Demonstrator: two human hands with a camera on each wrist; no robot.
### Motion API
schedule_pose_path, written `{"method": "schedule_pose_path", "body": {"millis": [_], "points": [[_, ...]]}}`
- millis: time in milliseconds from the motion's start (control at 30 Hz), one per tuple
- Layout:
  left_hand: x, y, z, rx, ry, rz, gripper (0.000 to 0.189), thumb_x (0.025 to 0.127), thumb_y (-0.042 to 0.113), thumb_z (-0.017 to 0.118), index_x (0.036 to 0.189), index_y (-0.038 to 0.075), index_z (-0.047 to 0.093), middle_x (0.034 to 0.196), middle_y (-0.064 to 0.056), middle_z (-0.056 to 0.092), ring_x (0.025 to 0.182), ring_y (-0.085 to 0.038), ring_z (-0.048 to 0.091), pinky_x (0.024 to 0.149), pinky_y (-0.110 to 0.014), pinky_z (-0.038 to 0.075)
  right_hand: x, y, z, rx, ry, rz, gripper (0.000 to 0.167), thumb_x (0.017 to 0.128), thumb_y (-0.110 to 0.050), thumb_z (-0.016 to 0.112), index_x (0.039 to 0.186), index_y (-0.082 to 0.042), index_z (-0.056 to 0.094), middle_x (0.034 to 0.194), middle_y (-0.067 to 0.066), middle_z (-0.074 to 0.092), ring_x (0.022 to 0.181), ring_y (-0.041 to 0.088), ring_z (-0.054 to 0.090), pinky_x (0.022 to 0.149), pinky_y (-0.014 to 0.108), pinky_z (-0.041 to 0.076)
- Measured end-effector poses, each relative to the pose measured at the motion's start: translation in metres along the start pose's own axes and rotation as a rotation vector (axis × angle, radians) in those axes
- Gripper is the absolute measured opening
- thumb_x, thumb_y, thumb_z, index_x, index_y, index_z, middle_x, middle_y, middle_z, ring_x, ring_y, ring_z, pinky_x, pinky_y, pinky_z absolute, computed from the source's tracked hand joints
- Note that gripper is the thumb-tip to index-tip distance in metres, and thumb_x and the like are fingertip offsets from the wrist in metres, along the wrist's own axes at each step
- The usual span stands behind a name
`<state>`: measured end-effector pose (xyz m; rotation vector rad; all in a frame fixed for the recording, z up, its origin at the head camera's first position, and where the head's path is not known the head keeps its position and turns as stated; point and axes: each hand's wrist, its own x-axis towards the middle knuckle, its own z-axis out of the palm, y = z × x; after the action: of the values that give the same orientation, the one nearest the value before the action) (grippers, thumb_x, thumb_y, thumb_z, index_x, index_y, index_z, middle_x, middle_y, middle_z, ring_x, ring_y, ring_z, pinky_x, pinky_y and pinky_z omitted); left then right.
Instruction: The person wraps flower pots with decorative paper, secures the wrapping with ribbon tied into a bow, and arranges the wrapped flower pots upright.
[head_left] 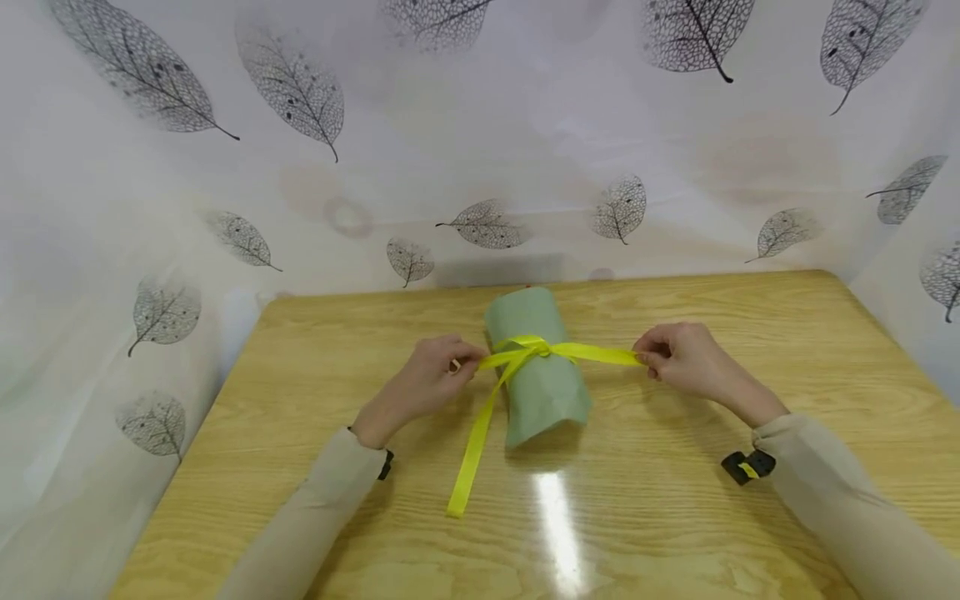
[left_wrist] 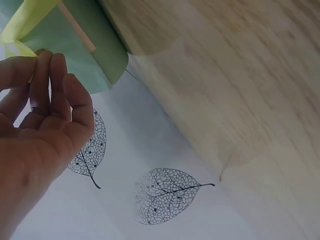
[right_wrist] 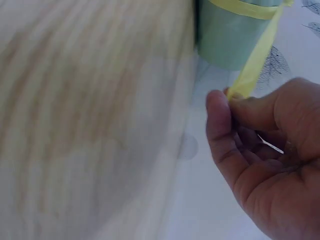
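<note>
A roll wrapped in pale green paper [head_left: 536, 317] lies on the table, its near end open and a little ragged. Round its middle runs a yellow ribbon [head_left: 596, 353], crossed in a knot on top. My left hand [head_left: 431, 375] pinches a short loop of the ribbon just left of the roll. Out to the right, my right hand [head_left: 686, 358] holds the ribbon's other end between thumb and forefinger, and that stretch is drawn straight. A loose ribbon tail [head_left: 471, 458] hangs from the knot toward the front left. In the right wrist view the pinched ribbon [right_wrist: 255, 62] slants up to the roll.
The wood-grain table [head_left: 300, 400] has a bright light reflection in front of the roll. A white cloth with a leaf print [head_left: 495, 108] stands behind the table and along both sides. Black wrist straps show at both cuffs.
</note>
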<state>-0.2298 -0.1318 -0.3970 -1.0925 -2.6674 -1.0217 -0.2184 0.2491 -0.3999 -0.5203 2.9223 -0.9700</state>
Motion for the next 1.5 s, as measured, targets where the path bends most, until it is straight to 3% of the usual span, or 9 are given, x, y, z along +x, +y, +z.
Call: {"method": "schedule_pose_path", "body": {"millis": [233,367,467,567,767,1033,1233,1400,1500], "points": [[-0.002,0.0,0.001,-0.049,-0.025,-0.075,0.021,0.099,0.007,0.062,0.114,0.005,0.076,0.102,-0.005,0.075,0.09,-0.013,0.068,0.075,-0.023,0.058,0.001,-0.007,0.001,-0.088,0.146,-0.091,0.026,0.093,0.002,0.062,0.118,0.001,0.072,0.106,0.02,0.071,0.088,0.031,0.068,0.072,0.043,0.06],[0.0,0.002,-0.001,-0.058,-0.025,-0.089,0.02,0.1,0.013,0.064,0.117,0.008,0.075,0.109,-0.006,0.074,0.096,-0.016,0.068,0.077,-0.026,0.057,0.008,-0.037,-0.002,-0.08,0.257,-0.163,0.018,0.095,-0.005,0.066,0.109,-0.005,0.076,0.101,0.012,0.072,0.083,0.023,0.065,0.068,0.035,0.056],[0.002,0.004,-0.001,-0.067,-0.026,-0.095,0.02,0.101,0.016,0.065,0.118,0.009,0.074,0.112,-0.005,0.074,0.098,-0.016,0.068,0.078,-0.027,0.056,0.02,-0.069,0.001,-0.031,0.195,-0.202,0.017,0.097,-0.02,0.069,0.107,-0.009,0.078,0.095,0.005,0.074,0.083,0.019,0.066,0.067,0.029,0.053],[0.004,0.005,0.0,-0.082,-0.029,-0.094,0.021,0.101,0.017,0.065,0.119,0.009,0.073,0.111,-0.004,0.074,0.097,-0.015,0.068,0.079,-0.027,0.056,0.037,-0.095,0.01,-0.019,0.089,-0.241,0.027,0.097,-0.03,0.071,0.111,-0.008,0.077,0.098,0.005,0.075,0.086,0.02,0.067,0.072,0.032,0.054],[0.011,0.005,0.007,-0.109,-0.052,-0.071,0.02,0.101,0.016,0.067,0.117,0.009,0.074,0.105,-0.002,0.076,0.088,-0.01,0.066,0.078,-0.025,0.057,0.057,-0.113,0.024,0.012,0.044,-0.292,0.015,0.094,-0.017,0.072,0.1,-0.006,0.08,0.088,0.005,0.075,0.077,0.015,0.063,0.069,0.03,0.052],[0.014,0.009,0.008,-0.122,-0.048,-0.054,0.015,0.099,0.01,0.067,0.111,0.007,0.076,0.1,-0.004,0.077,0.084,-0.011,0.067,0.075,-0.026,0.059,0.048,-0.121,0.02,0.244,0.054,-0.22,0.01,0.099,-0.014,0.067,0.102,-0.009,0.075,0.091,0.003,0.073,0.081,0.015,0.062,0.068,0.026,0.052],[0.015,0.011,0.006,-0.114,-0.04,-0.038,0.017,0.099,0.011,0.067,0.114,0.004,0.075,0.099,-0.005,0.077,0.083,-0.011,0.066,0.075,-0.023,0.057,0.039,-0.131,0.016,0.325,0.051,-0.208,0.01,0.101,-0.014,0.065,0.104,-0.009,0.073,0.094,0.005,0.072,0.085,0.017,0.062,0.07,0.029,0.054],[0.015,0.009,0.008,-0.135,-0.026,-0.03,0.016,0.098,0.01,0.069,0.112,0.005,0.075,0.099,-0.006,0.077,0.082,-0.012,0.067,0.074,-0.024,0.059,0.027,-0.135,0.009,0.363,0.032,-0.289,0.008,0.1,-0.012,0.065,0.1,-0.009,0.073,0.093,0.004,0.071,0.083,0.016,0.062,0.068,0.028,0.053],[0.014,0.007,0.009,-0.152,-0.027,-0.043,0.016,0.098,0.009,0.068,0.111,0.004,0.075,0.101,-0.008,0.077,0.084,-0.015,0.069,0.073,-0.024,0.059,0.014,-0.131,0.004,0.351,-0.032,-0.369,0.006,0.099,-0.01,0.067,0.097,-0.012,0.072,0.091,-0.001,0.068,0.078,0.013,0.061,0.064,0.026,0.051]]}}
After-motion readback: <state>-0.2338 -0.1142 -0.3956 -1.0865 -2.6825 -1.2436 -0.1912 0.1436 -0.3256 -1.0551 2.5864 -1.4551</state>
